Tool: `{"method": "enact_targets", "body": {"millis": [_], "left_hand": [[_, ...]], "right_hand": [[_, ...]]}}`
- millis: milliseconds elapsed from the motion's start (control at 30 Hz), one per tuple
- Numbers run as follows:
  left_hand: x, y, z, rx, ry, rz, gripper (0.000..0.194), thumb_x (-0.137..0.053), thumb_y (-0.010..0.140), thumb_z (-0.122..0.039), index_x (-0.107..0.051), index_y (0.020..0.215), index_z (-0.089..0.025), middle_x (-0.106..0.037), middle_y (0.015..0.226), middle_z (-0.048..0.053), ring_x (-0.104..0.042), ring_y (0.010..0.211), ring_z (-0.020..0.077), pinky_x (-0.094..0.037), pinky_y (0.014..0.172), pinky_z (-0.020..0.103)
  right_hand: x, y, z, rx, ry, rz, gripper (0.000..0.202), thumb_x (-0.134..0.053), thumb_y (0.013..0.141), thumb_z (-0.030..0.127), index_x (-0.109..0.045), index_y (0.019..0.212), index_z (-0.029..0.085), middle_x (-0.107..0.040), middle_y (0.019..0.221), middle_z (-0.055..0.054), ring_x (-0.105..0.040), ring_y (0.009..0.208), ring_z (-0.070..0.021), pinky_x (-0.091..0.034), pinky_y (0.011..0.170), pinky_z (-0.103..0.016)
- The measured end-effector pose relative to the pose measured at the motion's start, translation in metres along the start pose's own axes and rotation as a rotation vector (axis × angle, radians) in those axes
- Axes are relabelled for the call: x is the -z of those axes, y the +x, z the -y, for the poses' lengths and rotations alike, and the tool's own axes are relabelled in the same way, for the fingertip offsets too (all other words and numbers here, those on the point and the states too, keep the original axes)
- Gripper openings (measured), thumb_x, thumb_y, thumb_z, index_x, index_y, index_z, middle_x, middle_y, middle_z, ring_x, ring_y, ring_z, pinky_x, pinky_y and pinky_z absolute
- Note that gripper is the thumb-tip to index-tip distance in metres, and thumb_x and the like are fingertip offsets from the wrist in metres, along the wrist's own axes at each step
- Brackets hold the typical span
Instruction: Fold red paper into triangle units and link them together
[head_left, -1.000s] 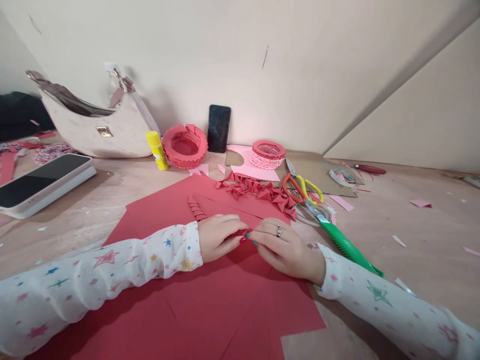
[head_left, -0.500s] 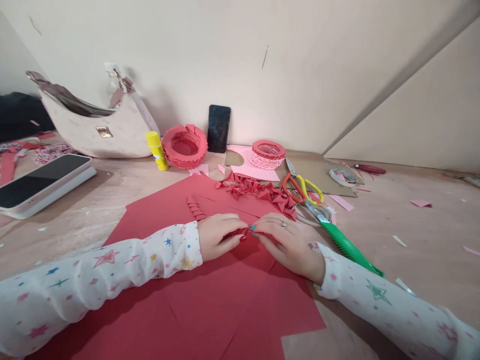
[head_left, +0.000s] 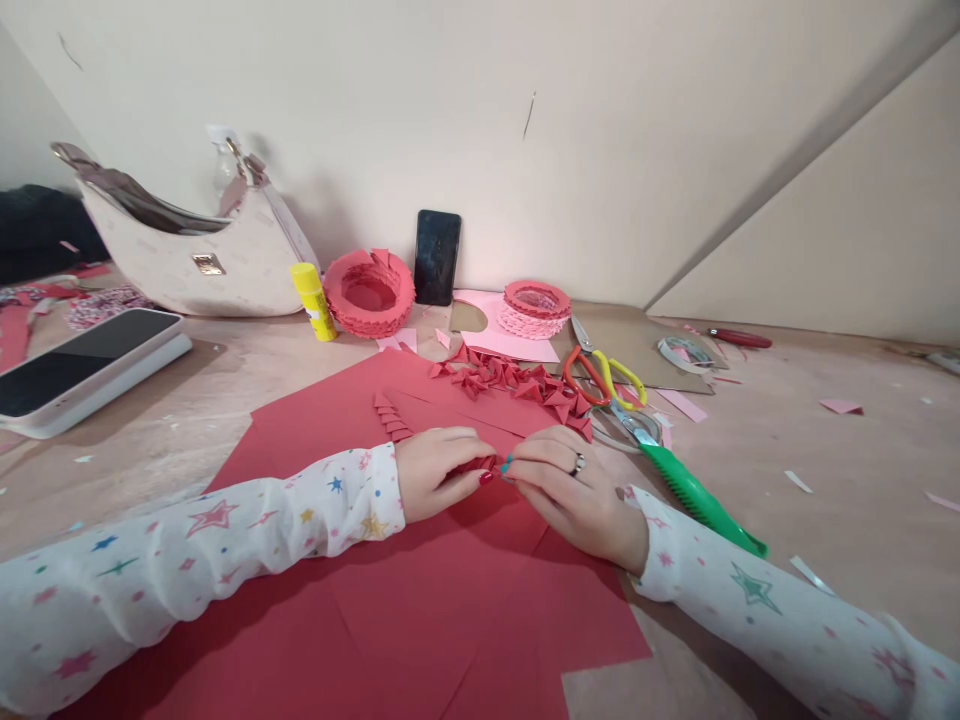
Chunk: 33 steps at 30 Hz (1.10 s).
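Note:
My left hand (head_left: 444, 474) is closed around a strip of folded red paper pieces (head_left: 477, 464), mostly covered by the fingers. At its right end, the fingertips of my right hand (head_left: 568, 490) pinch together on the same folded paper. Both hands rest over large red paper sheets (head_left: 390, 620). Just behind the left hand lies a short pleated row of folded red pieces (head_left: 390, 416). A heap of loose folded red paper triangles (head_left: 517, 378) spreads across the sheets' far edge.
Behind stand a red folded-paper ring (head_left: 370, 293), a pink-and-red ring (head_left: 535, 308), a yellow glue stick (head_left: 313, 302) and a leaning phone (head_left: 437, 257). Scissors (head_left: 604, 378) and a green-handled cutter (head_left: 705, 500) lie right. A handbag (head_left: 187, 245) and white-cased phone (head_left: 90, 365) are left.
My right hand has rolled slightly, its fingers curling more at the end of the folded paper. My left hand stays in place.

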<state>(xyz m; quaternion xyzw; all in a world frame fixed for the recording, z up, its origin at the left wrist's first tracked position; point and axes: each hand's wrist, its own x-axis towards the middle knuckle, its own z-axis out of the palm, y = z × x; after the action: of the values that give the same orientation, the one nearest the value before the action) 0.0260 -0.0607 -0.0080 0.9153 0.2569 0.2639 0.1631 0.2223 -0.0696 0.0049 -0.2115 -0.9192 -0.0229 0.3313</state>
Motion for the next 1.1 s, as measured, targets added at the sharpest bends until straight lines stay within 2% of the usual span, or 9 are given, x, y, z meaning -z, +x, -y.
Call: {"method": "enact_targets", "body": {"millis": [167,700,933,1100], "left_hand": [[-0.0008,-0.0004,0.0006,0.001,-0.001,-0.002,0.023,-0.032,0.081,-0.023,-0.050,0.092,-0.011,-0.051,0.072,0.006,-0.046,0.065,0.0131,-0.039,0.062,0.023],[0.0016,0.0004,-0.0020,0.015,0.037,0.033,0.022,-0.032,0.081,-0.022,-0.049,0.091,-0.012,-0.052,0.074,0.006,-0.046,0.066,0.0134,-0.039,0.063,0.023],[0.0025,0.0004,-0.0038,0.022,0.043,0.048,0.024,-0.031,0.082,-0.023,-0.049,0.092,-0.012,-0.052,0.074,0.007,-0.047,0.067,0.0135,-0.039,0.065,0.024],[0.0017,0.0000,-0.0030,0.016,0.057,0.028,0.023,-0.031,0.082,-0.022,-0.049,0.090,-0.012,-0.052,0.073,0.006,-0.046,0.066,0.0131,-0.038,0.064,0.023]], "right_hand": [[0.0026,0.0013,0.0020,-0.001,-0.019,-0.017,0.015,-0.051,0.071,0.005,-0.055,0.081,0.015,-0.059,0.078,-0.006,-0.050,0.074,-0.0159,-0.044,0.064,-0.031],[0.0028,0.0018,0.0006,0.021,0.037,0.055,0.017,-0.050,0.071,0.004,-0.055,0.086,0.013,-0.058,0.082,-0.007,-0.048,0.075,-0.0148,-0.043,0.066,-0.030],[-0.0001,0.0003,0.0006,-0.009,0.058,0.034,0.018,-0.050,0.072,0.005,-0.054,0.086,0.014,-0.058,0.081,-0.006,-0.047,0.075,-0.0144,-0.042,0.066,-0.030],[-0.0009,0.0008,0.0003,-0.036,0.090,0.066,0.014,-0.048,0.073,0.007,-0.054,0.084,0.014,-0.058,0.080,-0.005,-0.047,0.075,-0.0128,-0.041,0.068,-0.029]]}}
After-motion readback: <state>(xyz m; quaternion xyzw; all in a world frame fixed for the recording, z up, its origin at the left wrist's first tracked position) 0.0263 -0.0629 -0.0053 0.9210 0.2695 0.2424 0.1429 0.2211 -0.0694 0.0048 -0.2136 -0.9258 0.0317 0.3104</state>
